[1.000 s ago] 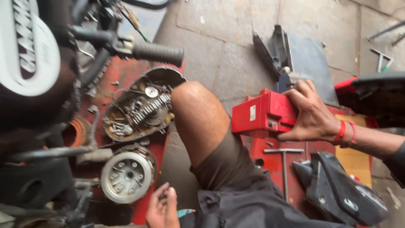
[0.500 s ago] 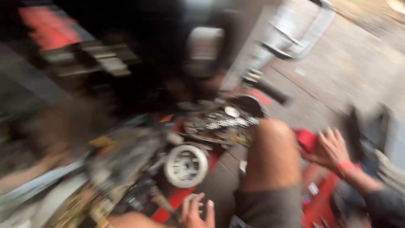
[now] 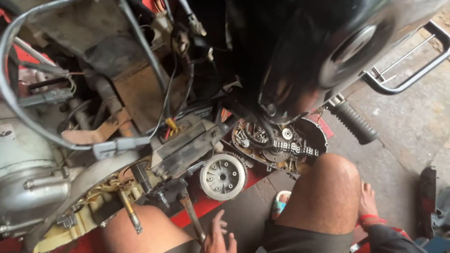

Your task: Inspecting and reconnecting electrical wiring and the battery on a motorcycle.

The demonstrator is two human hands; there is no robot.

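Looking down: a stripped motorcycle engine, seen past two bare knees
Left hand (image 3: 219, 238): at the bottom edge, fingers spread and loose, palm empty, gripping nothing
Nearest to left hand: a thin rusty metal rod (image 3: 191, 216) slanting down just beside the fingers; contact cannot be told
Right hand (image 3: 368, 202): behind the right knee (image 3: 324, 194), fingers pointing up over the concrete floor (image 3: 403, 136); mostly hidden, so its grip cannot be told
Wrist: red thread bands (image 3: 373, 218) wrapped around the right wrist
Round drum (image 3: 223, 176): pale grey metal disc with a ring of small holes and a toothed edge, lying above the left hand, between the knees
Open engine case (image 3: 276, 145): round dark housing with greasy gears, springs and a short length of chain inside, just right of the drum
Red tray (image 3: 220, 199): flat red surface under the drum and case
Engine cover (image 3: 28, 187): dull silver, smooth and rounded, at the left
Foot peg (image 3: 352, 122): black ribbed rubber cylinder sticking out to the right
Cables (image 3: 154, 61): grey and black, looping across the rusty brown frame
Sandal (image 3: 280, 202): light-coloured, on the floor between the knees
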